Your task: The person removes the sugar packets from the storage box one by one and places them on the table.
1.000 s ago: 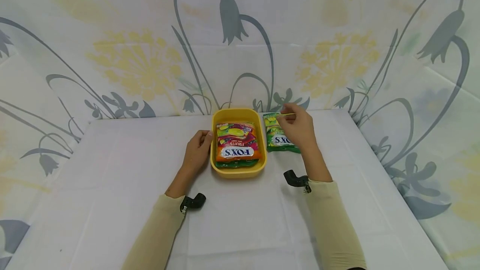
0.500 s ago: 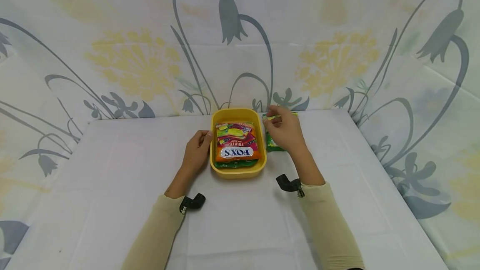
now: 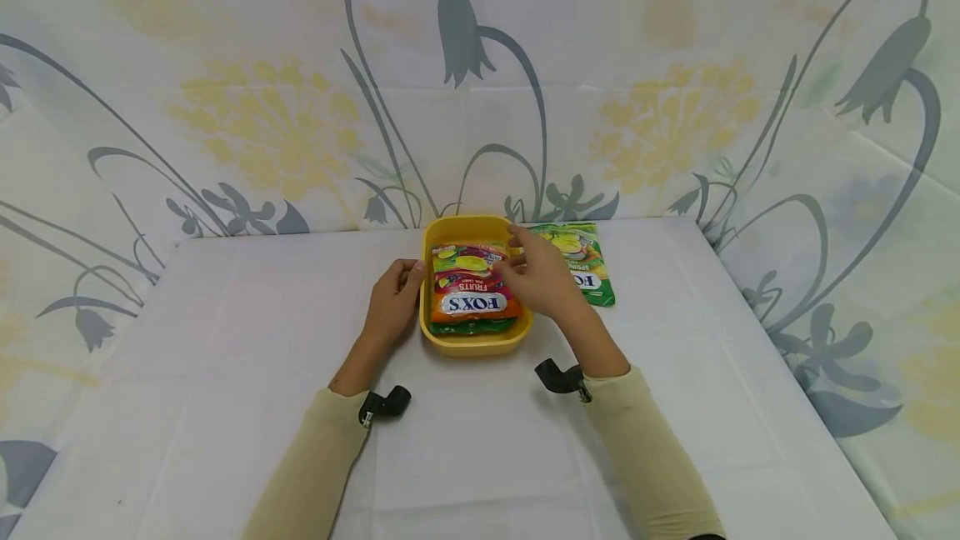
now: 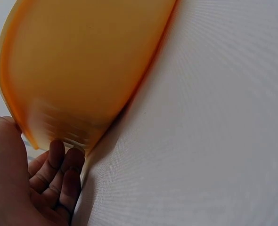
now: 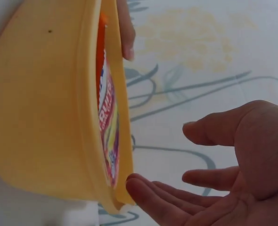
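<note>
A yellow plastic container (image 3: 476,348) stands on the white table. Inside lies a red and orange bag of Fox's fruit candy (image 3: 471,283), on top of a green packet (image 3: 474,327) that shows only at its near edge. My left hand (image 3: 392,298) rests at the container's left side, its bent fingers (image 4: 56,153) touching the outer wall and the thumb near the rim. Over the right rim, my right hand (image 3: 546,275) has its fingers loosely spread, holding nothing. Just right of the container, a green Fox's candy bag (image 3: 591,263) lies flat, partly covered by that hand.
Behind the table's far edge hangs a pale cloth (image 3: 285,123) with grey and yellow flowers. Black wrist cameras (image 3: 558,375) are strapped at both sleeves.
My right hand has moved left, from above the green candy bag to the container's right rim, uncovering more of that bag. My left hand and the container have stayed in place.
</note>
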`<state>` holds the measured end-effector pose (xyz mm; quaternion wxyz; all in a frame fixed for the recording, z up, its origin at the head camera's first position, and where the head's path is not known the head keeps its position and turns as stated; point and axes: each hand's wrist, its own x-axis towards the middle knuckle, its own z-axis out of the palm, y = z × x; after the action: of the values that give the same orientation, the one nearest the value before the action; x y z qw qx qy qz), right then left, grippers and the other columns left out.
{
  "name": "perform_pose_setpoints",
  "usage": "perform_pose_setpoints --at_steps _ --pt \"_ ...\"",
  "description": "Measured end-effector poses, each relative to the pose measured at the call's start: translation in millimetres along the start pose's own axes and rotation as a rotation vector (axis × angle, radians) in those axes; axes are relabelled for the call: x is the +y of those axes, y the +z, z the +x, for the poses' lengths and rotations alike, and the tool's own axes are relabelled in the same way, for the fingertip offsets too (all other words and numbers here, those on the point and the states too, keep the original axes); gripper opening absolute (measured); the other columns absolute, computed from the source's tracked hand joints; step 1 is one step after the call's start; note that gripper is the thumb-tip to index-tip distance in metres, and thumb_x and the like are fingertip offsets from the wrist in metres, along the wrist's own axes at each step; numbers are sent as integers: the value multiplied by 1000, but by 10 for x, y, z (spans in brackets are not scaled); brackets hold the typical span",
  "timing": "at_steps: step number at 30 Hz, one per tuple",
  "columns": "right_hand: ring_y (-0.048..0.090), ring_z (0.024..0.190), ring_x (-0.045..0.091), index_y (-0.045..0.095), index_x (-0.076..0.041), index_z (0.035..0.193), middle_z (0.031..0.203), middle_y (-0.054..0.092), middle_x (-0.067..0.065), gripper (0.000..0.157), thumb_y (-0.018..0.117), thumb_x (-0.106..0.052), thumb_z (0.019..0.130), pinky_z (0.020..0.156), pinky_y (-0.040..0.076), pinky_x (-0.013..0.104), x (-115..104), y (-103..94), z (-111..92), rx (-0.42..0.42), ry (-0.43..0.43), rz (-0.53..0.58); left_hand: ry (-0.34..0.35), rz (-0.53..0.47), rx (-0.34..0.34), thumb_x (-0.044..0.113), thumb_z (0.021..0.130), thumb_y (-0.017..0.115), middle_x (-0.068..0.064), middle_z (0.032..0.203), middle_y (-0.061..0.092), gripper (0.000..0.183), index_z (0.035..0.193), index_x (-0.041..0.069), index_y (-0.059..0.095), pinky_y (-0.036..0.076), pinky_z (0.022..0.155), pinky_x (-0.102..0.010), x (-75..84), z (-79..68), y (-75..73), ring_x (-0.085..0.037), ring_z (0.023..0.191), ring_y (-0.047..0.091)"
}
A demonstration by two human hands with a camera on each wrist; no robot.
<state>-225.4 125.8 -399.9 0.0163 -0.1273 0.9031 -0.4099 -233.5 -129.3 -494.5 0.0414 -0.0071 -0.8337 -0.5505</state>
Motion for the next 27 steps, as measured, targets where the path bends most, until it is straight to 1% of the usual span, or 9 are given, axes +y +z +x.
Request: perform_pose_setpoints --at_steps 2,4,8,10,15,20,23,27 --pt "64 129 37 37 -2 162 152 53 23 69 69 -20 103 101 57 49 -12 33 -6 -18 -9 -18 2 0 0 55 111 45 -14 116 71 56 135 6 61 53 95 -42 -8 0 0 -28 101 62" --pt "59 135 38 37 -1 162 154 52 24 70 70 -22 103 107 52 51 -20 63 -9 -28 -20 -50 3 1 -1 54 111 45 -13 117 71 56 136 6 61 53 95 -41 -11 0 1 -27 101 62" --pt "46 146 41 38 1 161 155 51 24 70 69 -24 103 119 38 56 -27 112 -3 -34 -40 -121 1 -1 -3 53 111 46 -13 118 72 55 136 6 61 54 97 -42 0 -2 0 -27 102 63" --pt "46 146 42 39 2 160 153 52 24 69 69 -24 103 119 37 58 -37 133 -5 -46 -38 -127 -3 -4 -5 53 112 46 -14 119 72 55 136 6 61 54 97 -42 12 -5 0 -28 103 63" --pt "50 139 40 35 2 161 153 49 26 69 65 -24 104 117 41 57 -69 196 -24 -99 -19 -92 -4 -2 0 51 112 47 -14 119 72 53 136 6 61 54 95 -41 15 -4 -1 -28 102 64" --pt "48 139 39 27 -1 165 160 38 27 76 64 -27 105 118 39 56 -76 269 -32 -156 18 -28 -7 -10 1 52 111 47 -13 119 72 54 137 6 61 55 95 -40 -6 2 3 -27 102 64" --pt "47 141 41 24 -2 166 162 34 27 77 64 -27 105 118 39 58 -62 299 -27 -167 32 3 -14 -15 -1 54 111 47 -13 120 72 55 137 7 60 55 96 -41 -8 1 10 -27 103 64" --pt "46 143 41 25 -1 165 162 36 26 74 62 -24 106 120 37 57 -52 318 -12 -153 47 34 -12 -15 -1 54 111 47 -13 122 72 56 137 6 60 55 98 -43 -5 4 13 -27 104 64"
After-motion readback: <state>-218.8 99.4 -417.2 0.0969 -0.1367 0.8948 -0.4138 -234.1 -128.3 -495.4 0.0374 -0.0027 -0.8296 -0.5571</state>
